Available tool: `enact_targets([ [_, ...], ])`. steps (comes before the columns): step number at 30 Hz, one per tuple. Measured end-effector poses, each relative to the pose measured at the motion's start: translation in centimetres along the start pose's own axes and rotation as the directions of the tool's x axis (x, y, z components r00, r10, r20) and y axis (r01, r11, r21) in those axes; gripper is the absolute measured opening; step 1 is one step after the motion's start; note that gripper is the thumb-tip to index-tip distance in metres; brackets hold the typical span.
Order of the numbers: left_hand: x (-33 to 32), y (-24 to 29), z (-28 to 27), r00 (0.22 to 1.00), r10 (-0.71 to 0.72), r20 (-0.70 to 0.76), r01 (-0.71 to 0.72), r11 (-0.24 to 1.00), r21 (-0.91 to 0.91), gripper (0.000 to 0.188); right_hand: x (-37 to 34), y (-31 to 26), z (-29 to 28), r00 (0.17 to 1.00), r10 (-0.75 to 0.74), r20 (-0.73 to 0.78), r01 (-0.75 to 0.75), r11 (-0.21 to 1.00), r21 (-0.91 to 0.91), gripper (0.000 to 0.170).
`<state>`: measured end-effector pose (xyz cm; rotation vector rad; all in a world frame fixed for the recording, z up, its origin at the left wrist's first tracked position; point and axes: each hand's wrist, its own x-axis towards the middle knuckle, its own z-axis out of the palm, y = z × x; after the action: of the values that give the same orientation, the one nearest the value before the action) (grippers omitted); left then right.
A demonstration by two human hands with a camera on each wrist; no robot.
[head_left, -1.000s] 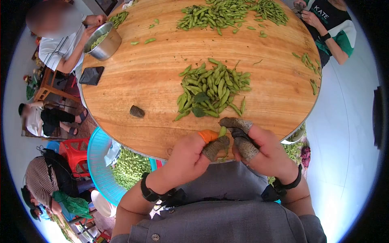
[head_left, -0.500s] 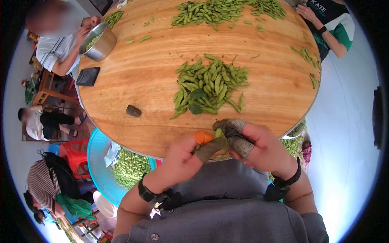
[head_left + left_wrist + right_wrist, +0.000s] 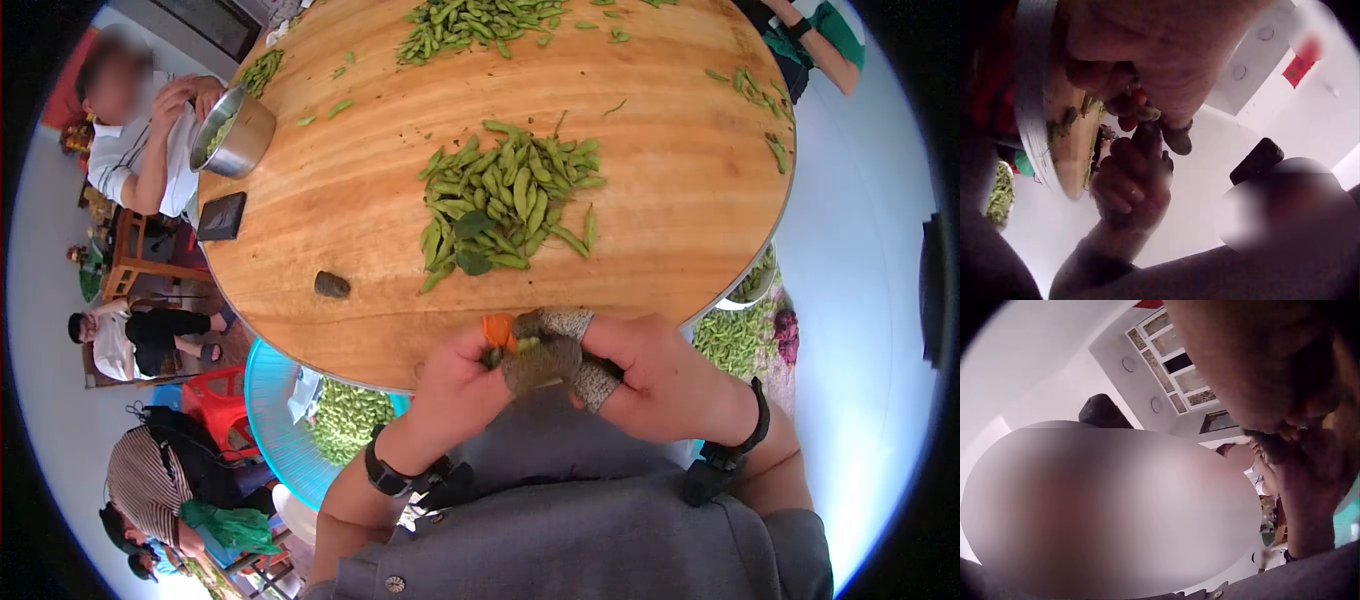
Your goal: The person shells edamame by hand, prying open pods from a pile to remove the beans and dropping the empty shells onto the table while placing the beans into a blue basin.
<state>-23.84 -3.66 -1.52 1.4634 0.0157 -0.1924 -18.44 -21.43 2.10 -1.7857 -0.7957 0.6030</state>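
In the head view my left hand [image 3: 462, 378] grips a green soybean pod [image 3: 525, 345] at the table's near edge, mostly hidden by the fingers. It wears an orange cover [image 3: 498, 329] on one finger and a dark grey-brown one on the thumb. From the other side my right hand [image 3: 655, 378], with grey speckled finger covers [image 3: 562, 322], pinches at the same pod, its fingertips against the left ones. Beyond the hands lies a pile of soybean pods [image 3: 520, 185] with a few leaves. In the left wrist view the right hand [image 3: 1129, 187] meets the left fingertips.
On the round wooden table [image 3: 660, 230] lie a loose finger cover [image 3: 332, 285], a black phone [image 3: 221, 216] and a steel pot [image 3: 245, 140]. A blue basket [image 3: 275, 415] with shelled beans stands below left. Other people sit around; more pods [image 3: 480, 28] lie at the back.
My hands have drawn closer together, the right fingers moving over the pod, which now shows less. The head view has shifted. The person at the left has raised their hands above the pot.
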Motion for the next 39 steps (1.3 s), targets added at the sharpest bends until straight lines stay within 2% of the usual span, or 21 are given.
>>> enact_targets([
  [2,0.3,0.3,0.1,0.999,0.041,-0.017,-0.041,0.998,0.047,0.008,0.1,0.2,-0.4,1.000,-0.009,-0.002,0.009,0.999,0.031,0.028],
  [5,0.3,0.6,-0.3,0.998,-0.033,0.053,0.035,0.998,-0.047,0.013,0.0,0.5,-0.4,1.000,0.000,-0.029,0.002,0.997,0.082,0.026],
  [10,0.6,1.7,-0.5,0.940,-0.319,0.124,0.336,0.929,-0.157,0.023,-0.4,0.8,0.1,0.991,0.028,-0.130,-0.011,0.992,0.128,0.025],
  [11,0.6,1.4,-0.5,0.940,-0.319,0.124,0.336,0.929,-0.156,0.023,-0.4,0.9,0.2,0.989,0.027,-0.146,-0.007,0.990,0.137,0.024],
  [14,0.6,0.4,0.0,0.960,-0.270,0.070,0.278,0.939,-0.201,0.020,-0.5,1.7,0.2,0.988,0.013,-0.156,0.002,0.995,0.101,0.024],
  [16,0.6,0.5,0.7,0.997,0.058,-0.058,-0.044,0.974,0.220,0.018,-0.5,1.8,0.1,0.989,-0.001,-0.149,0.009,0.999,0.053,0.024],
  [17,0.5,0.7,0.9,0.997,0.060,-0.056,-0.047,0.974,0.222,0.018,-0.4,1.5,0.1,0.987,0.019,-0.160,-0.010,0.999,0.054,0.023],
  [19,0.2,1.2,1.2,0.988,-0.090,-0.127,0.091,0.996,0.006,0.017,-0.4,1.2,0.2,0.984,0.037,-0.173,-0.028,0.998,0.053,0.021],
  [20,0.3,1.4,1.1,0.988,-0.086,-0.126,0.088,0.996,0.007,0.017,-0.3,1.2,0.2,0.982,0.064,-0.180,-0.050,0.995,0.083,0.022],
  [22,0.5,1.6,0.7,0.969,-0.240,-0.063,0.203,0.912,-0.356,0.017,-0.3,1.2,0.6,0.979,0.088,-0.184,-0.069,0.992,0.107,0.022],
  [24,0.6,1.5,0.9,0.966,-0.249,-0.068,0.192,0.870,-0.455,0.018,-0.3,1.2,1.1,0.955,0.090,-0.281,0.002,0.951,0.310,0.026],
  [27,0.5,1.0,-0.6,0.966,-0.250,-0.060,0.162,0.773,-0.614,0.020,-1.0,0.0,-0.3,0.915,0.238,-0.327,-0.127,0.937,0.327,0.031],
  [29,0.4,0.8,-1.2,0.971,-0.235,-0.048,0.142,0.724,-0.675,0.022,-1.7,-0.5,-1.1,0.943,0.175,-0.283,-0.105,0.963,0.248,0.028],
  [31,0.0,0.7,-1.2,0.974,-0.216,-0.061,0.140,0.797,-0.587,0.023,-2.2,0.1,-1.6,0.965,0.119,-0.232,-0.079,0.981,0.176,0.025],
  [32,-0.1,0.9,-1.1,0.975,-0.213,-0.063,0.136,0.796,-0.590,0.023,-2.4,1.2,-1.6,0.999,-0.012,-0.048,0.009,0.997,-0.071,0.022],
  [33,-0.2,1.2,-0.8,0.977,-0.192,-0.089,0.131,0.880,-0.457,0.024,-2.4,1.6,-1.6,0.982,-0.097,0.163,0.142,0.945,-0.295,0.021],
  [34,-0.2,1.3,-0.6,0.980,-0.166,-0.113,0.124,0.941,-0.314,0.026,-2.2,1.4,-1.6,0.981,-0.096,0.167,0.144,0.942,-0.303,0.021],
  [35,-0.2,1.0,-0.1,0.980,-0.164,-0.113,0.120,0.940,-0.320,0.026,-1.8,1.0,-1.4,0.997,-0.027,0.077,0.047,0.959,-0.278,0.019],
  [37,-0.2,-0.1,1.0,0.992,0.065,-0.112,-0.080,0.987,-0.138,0.030,-1.1,0.3,-0.9,0.988,0.123,-0.099,-0.140,0.969,-0.201,0.015],
  [38,-0.3,-0.4,1.1,0.991,0.066,-0.112,-0.082,0.986,-0.143,0.030,-0.7,1.5,0.2,0.986,0.057,-0.154,-0.086,0.978,-0.190,0.027],
  [39,-0.4,-0.8,1.0,0.984,0.140,-0.106,-0.144,0.989,-0.031,0.031,-0.5,1.9,0.6,0.986,0.058,-0.154,-0.088,0.977,-0.196,0.027],
])
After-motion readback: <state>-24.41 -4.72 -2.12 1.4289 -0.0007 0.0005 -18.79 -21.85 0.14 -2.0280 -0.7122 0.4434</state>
